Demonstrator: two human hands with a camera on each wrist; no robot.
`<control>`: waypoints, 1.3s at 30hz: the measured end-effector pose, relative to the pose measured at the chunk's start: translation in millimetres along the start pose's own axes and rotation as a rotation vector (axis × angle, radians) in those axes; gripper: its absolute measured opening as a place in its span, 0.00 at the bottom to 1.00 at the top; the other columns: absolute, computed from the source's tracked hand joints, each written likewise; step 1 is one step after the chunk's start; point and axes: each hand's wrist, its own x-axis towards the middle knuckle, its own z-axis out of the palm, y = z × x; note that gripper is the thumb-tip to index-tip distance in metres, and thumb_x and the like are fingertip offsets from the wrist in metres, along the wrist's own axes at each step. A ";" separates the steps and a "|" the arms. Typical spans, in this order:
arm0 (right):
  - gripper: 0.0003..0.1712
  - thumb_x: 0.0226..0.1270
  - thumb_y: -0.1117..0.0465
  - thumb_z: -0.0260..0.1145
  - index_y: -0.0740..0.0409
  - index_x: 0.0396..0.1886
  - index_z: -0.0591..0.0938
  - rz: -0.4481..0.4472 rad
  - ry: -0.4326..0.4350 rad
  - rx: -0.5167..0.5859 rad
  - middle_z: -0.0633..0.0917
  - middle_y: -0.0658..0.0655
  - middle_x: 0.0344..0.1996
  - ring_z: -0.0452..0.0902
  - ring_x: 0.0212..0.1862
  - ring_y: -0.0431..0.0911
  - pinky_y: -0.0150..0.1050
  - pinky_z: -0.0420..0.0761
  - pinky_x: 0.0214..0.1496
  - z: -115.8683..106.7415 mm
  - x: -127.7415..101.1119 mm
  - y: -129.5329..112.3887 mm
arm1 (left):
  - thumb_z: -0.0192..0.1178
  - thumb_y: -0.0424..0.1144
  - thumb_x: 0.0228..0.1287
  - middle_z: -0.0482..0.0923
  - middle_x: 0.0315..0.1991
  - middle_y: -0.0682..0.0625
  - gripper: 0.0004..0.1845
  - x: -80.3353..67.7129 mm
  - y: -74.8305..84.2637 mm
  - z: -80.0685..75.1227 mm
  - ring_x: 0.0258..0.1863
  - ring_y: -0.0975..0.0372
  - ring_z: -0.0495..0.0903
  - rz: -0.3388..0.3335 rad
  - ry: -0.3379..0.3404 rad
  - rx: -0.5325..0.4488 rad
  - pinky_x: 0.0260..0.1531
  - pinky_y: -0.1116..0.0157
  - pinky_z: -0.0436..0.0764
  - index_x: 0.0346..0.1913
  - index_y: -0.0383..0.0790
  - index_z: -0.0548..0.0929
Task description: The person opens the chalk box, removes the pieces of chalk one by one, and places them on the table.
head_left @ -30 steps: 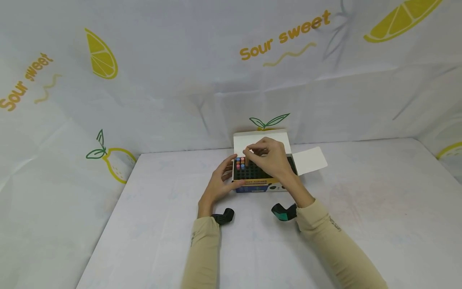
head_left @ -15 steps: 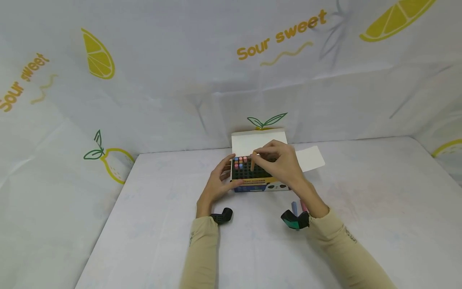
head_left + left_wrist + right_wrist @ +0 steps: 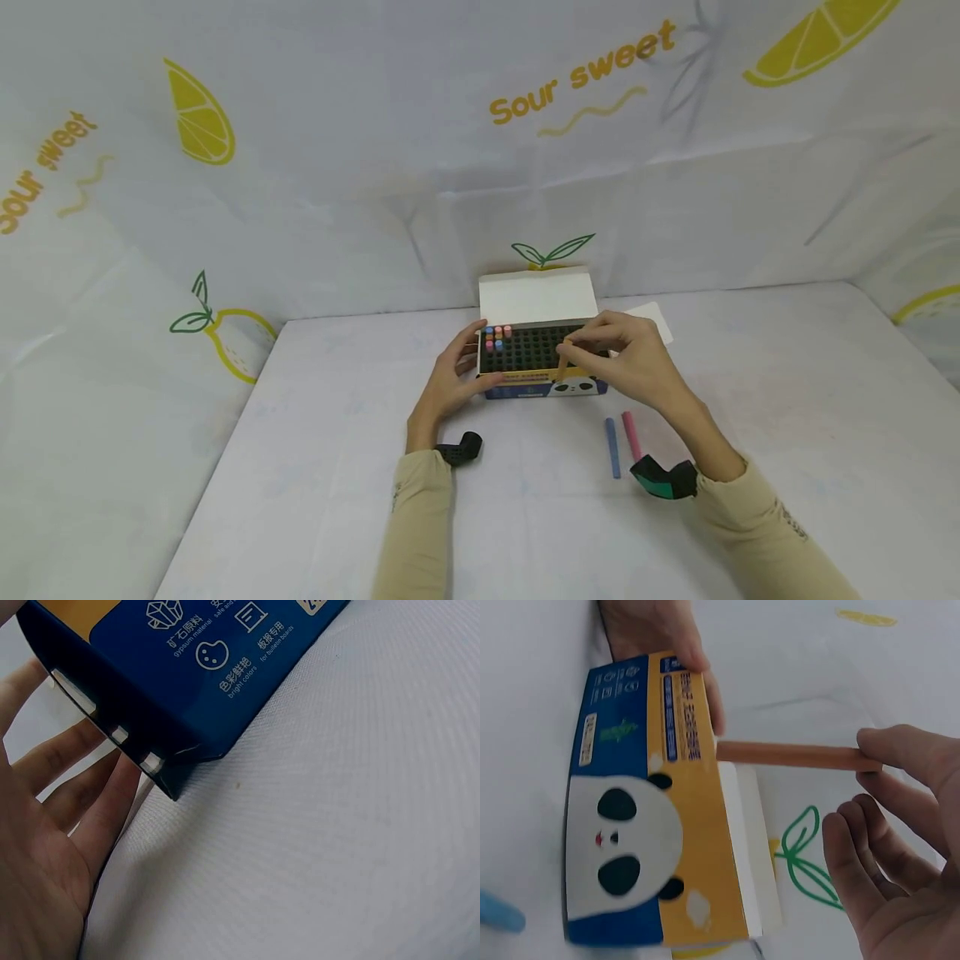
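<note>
Orange chalk stick (image 3: 561, 367) is pinched at its top by the right hand (image 3: 630, 362), thumb and forefinger closed on it, other fingers loosely curled. It hangs upright above the front edge of the chalk box (image 3: 536, 367), clear of the black grid. Left hand (image 3: 450, 383) steadies the box's left end, fingers straight and slightly spread against the side. Box sits at the back middle of the table (image 3: 300, 467), lid flap up. Grid is nearly all empty cells; a small cluster of coloured sticks (image 3: 497, 337) remains in the back-left corner. Blue chalk (image 3: 612, 447) and pink chalk (image 3: 631, 435) lie side by side on the table near the right wrist. Judging by that, emptying looks nearly done.
</note>
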 end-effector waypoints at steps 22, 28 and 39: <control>0.06 0.67 0.64 0.72 0.59 0.41 0.92 0.194 -0.609 0.178 0.90 0.48 0.35 0.81 0.38 0.35 0.31 0.86 0.41 -72.9 -48.0 62.9 | 0.73 0.60 0.56 0.74 0.67 0.46 0.47 -4.1 -4.8 0.8 0.68 0.52 0.74 0.001 0.011 0.002 0.71 0.47 0.75 0.78 0.68 0.62; 0.07 0.67 0.65 0.71 0.60 0.41 0.92 0.203 -0.629 0.195 0.91 0.49 0.36 0.81 0.39 0.35 0.30 0.83 0.41 -76.6 -51.0 78.1 | 0.74 0.58 0.57 0.74 0.67 0.46 0.47 -3.1 -4.7 1.2 0.69 0.52 0.73 0.010 0.013 -0.010 0.71 0.46 0.75 0.78 0.68 0.62; 0.10 0.65 0.64 0.74 0.61 0.44 0.92 0.170 -0.557 0.087 0.91 0.47 0.35 0.82 0.37 0.32 0.29 0.86 0.42 -71.6 -54.9 92.6 | 0.74 0.58 0.57 0.74 0.67 0.46 0.47 -0.7 -1.6 1.5 0.69 0.52 0.74 0.008 0.013 0.004 0.71 0.48 0.75 0.78 0.68 0.62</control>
